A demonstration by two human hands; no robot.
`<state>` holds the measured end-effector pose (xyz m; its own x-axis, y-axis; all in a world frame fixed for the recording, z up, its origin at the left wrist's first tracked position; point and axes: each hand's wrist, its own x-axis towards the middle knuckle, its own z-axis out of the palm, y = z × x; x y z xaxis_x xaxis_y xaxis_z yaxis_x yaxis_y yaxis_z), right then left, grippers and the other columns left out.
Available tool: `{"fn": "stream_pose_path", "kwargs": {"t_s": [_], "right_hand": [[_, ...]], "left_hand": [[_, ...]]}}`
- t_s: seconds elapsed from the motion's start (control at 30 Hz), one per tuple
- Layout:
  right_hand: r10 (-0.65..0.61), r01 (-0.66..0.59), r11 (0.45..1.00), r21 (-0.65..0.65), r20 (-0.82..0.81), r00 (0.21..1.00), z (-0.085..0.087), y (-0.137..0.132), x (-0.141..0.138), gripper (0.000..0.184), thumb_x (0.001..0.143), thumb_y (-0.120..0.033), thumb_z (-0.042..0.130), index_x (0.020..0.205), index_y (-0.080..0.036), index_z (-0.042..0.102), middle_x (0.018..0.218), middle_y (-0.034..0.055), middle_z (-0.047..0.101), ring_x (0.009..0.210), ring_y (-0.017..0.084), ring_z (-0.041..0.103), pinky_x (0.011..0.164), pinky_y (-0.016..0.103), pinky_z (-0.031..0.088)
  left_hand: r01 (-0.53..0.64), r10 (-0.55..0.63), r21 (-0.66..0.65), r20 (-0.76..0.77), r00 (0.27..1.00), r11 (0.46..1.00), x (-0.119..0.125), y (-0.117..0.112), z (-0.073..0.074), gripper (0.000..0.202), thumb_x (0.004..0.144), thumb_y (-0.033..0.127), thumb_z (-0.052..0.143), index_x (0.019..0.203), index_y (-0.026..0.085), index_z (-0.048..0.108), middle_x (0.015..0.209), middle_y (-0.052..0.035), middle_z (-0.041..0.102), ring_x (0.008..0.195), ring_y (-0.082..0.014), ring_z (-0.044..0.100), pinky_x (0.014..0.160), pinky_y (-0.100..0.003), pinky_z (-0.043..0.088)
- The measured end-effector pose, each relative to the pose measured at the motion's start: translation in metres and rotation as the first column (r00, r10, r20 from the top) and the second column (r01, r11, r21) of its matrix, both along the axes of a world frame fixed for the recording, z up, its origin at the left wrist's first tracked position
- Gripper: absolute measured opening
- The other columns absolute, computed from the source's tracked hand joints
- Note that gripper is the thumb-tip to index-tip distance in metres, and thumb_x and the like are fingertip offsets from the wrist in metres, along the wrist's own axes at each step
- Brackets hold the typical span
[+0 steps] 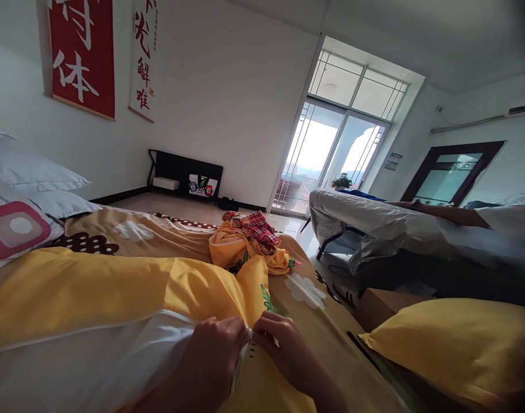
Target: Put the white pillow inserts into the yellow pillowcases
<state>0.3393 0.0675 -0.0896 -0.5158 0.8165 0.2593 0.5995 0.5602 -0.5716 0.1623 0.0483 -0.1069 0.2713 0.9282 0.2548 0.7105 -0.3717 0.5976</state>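
Note:
A yellow pillowcase [128,281] lies across the bed in front of me, with a white pillow [94,355] showing through its open side. My left hand [214,350] is closed, its fingers pinching the pillowcase edge near the corner. Right beside it, my right hand [283,350] pinches the same edge between thumb and fingers. A small white bit of the edge, perhaps zipper tape, shows between the two hands; I cannot make out a zipper pull. Green print marks the fabric just beyond my right hand.
Crumpled yellow and red plaid cloth [253,235] lies farther up the brown bedsheet [305,289]. A yellow pillow [455,350] rests at the right. White pillows [42,169] lie at the left. A plastic-covered table [374,212] stands beyond, with another person's arm [443,212] over it.

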Motion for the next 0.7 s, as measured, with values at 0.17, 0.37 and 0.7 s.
{"fn": "stream_pose_path", "kwargs": {"t_s": [0.17,0.37,0.7], "right_hand": [[0.014,-0.014,1.0,-0.017,-0.016,1.0,-0.001,0.005,0.011,0.031,0.094,-0.035,0.049,0.069,-0.019,0.058,0.074,-0.0006,0.057,0.069,0.011,0.049,0.063,0.022,0.034],[0.009,-0.011,0.999,-0.053,-0.045,0.999,0.0,0.009,0.026,0.034,0.091,-0.044,0.053,0.069,-0.019,0.061,0.072,-0.001,0.054,0.067,0.012,0.047,0.062,0.023,0.034],[0.064,-0.066,0.998,-0.008,-0.142,0.988,-0.002,0.015,0.033,0.035,0.09,-0.046,0.055,0.068,-0.019,0.06,0.073,-0.0008,0.053,0.071,0.013,0.047,0.066,0.024,0.036]], "left_hand": [[-0.036,0.034,-0.095,-0.022,0.999,0.995,-0.001,0.0,0.002,0.032,0.092,0.033,0.035,0.067,0.021,0.05,0.071,-0.0039,0.066,0.064,-0.0168,0.056,0.058,-0.029,0.027],[-0.101,0.076,-0.199,-0.131,0.989,0.975,-0.013,-0.011,0.024,0.028,0.091,0.036,0.04,0.07,0.023,0.053,0.074,-0.0032,0.067,0.068,-0.0182,0.059,0.058,-0.03,0.026],[-0.138,0.091,-0.12,-0.337,0.937,0.983,-0.028,-0.018,0.042,0.028,0.093,0.029,0.033,0.076,0.022,0.054,0.075,-0.0055,0.067,0.07,-0.021,0.062,0.058,-0.029,0.027]]}}
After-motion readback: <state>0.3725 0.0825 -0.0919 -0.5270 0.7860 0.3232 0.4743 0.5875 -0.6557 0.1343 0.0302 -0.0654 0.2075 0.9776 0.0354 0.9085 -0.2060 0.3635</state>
